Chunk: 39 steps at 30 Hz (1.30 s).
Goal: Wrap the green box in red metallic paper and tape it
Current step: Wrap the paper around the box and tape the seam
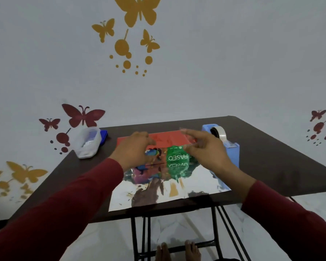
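Two hands over a dark folding table (271, 147), seen from the single head view, with the wrapping job at an early stage. Green box (177, 157) lying on a sheet of metallic paper (158, 193), silver side up and mirror-bright toward the near edge, red side showing where the far flap (167, 137) folds up and over behind the box. Left hand (137, 149) hovering over the box's left end, fingers loosely curled, not plainly gripping anything; whether touching the paper, impossible to tell. Right hand (205, 149) at the box's right end, index finger stretched toward the red flap's upper edge, other fingers relaxed and spread, nothing visibly held. Blue tape dispenser (222, 146) with a clear roll standing just beside the paper on the right, partly behind the right hand. Clear plastic tub (87, 143) with a blue lid beside it, well apart at the table's far left corner. Butterfly stickers across the wall behind, bare feet below the table.

Step in hand, judging by the lie of things: bringing the far flap down over the box. Next move likely calling for pressing that flap flat on the box top, drawing the near silver side up to meet it, then one hand free for tape from the dispenser
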Each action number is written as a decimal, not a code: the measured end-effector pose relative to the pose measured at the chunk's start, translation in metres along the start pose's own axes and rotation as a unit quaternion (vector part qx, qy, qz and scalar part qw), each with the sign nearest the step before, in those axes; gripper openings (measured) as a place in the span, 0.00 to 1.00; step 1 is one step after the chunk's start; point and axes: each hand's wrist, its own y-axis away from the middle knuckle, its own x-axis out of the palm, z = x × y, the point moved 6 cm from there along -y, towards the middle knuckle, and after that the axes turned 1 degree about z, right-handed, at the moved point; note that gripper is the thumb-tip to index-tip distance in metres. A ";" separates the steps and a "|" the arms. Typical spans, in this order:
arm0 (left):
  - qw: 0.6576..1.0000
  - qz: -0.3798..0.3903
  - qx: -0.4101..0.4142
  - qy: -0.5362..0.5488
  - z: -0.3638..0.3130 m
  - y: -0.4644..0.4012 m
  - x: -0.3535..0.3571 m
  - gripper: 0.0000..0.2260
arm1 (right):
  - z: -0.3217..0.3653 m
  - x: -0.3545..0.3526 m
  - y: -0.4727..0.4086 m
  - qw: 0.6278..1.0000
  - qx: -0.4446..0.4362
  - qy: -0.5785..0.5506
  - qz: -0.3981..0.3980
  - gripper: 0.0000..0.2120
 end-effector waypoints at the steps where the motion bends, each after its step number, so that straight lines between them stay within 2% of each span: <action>1: 1.000 -0.017 0.001 -0.004 0.002 0.003 0.000 0.21 | 0.000 0.010 -0.007 0.999 -0.009 0.038 0.013 0.26; 4: 0.998 -0.059 0.017 -0.005 0.001 0.006 -0.001 0.13 | 0.000 0.028 -0.024 0.986 -0.060 0.148 0.040 0.38; 7: 0.996 -0.085 0.035 -0.008 0.001 0.007 0.000 0.11 | 0.000 0.040 -0.037 0.963 -0.117 0.233 0.067 0.49; 12: 0.994 -0.108 0.026 -0.003 0.009 0.006 0.008 0.23 | 0.001 0.050 -0.047 0.907 -0.207 0.359 0.080 0.55; 15: 0.996 -0.089 0.019 -0.002 0.014 0.004 0.012 0.16 | -0.002 0.051 -0.050 0.885 -0.242 0.393 0.065 0.54; 17: 0.994 -0.106 0.021 -0.004 0.016 0.005 0.011 0.11 | -0.005 0.051 -0.052 0.878 -0.256 0.401 0.052 0.53; 21: 0.984 -0.154 0.058 -0.064 0.015 0.009 0.014 0.10 | -0.006 0.047 -0.052 0.872 -0.291 0.394 0.013 0.49; 25: 0.965 -0.190 0.135 -0.119 0.007 0.017 0.024 0.14 | -0.017 0.049 -0.048 0.874 -0.283 0.395 0.004 0.45; 30: 0.943 -0.216 0.181 -0.176 -0.003 0.030 0.029 0.20 | -0.029 0.050 -0.043 0.867 -0.286 0.407 -0.030 0.40; 34: 0.952 -0.213 0.155 -0.158 0.003 0.034 0.032 0.20 | -0.029 0.052 -0.042 0.855 -0.297 0.421 -0.060 0.41; 38: 0.964 -0.200 0.108 -0.135 -0.001 0.027 0.029 0.06 | -0.031 0.053 -0.038 0.855 -0.313 0.406 -0.081 0.41; 39: 0.969 -0.204 0.092 -0.105 -0.004 0.024 0.022 0.09 | -0.031 0.052 -0.037 0.855 -0.315 0.402 -0.090 0.41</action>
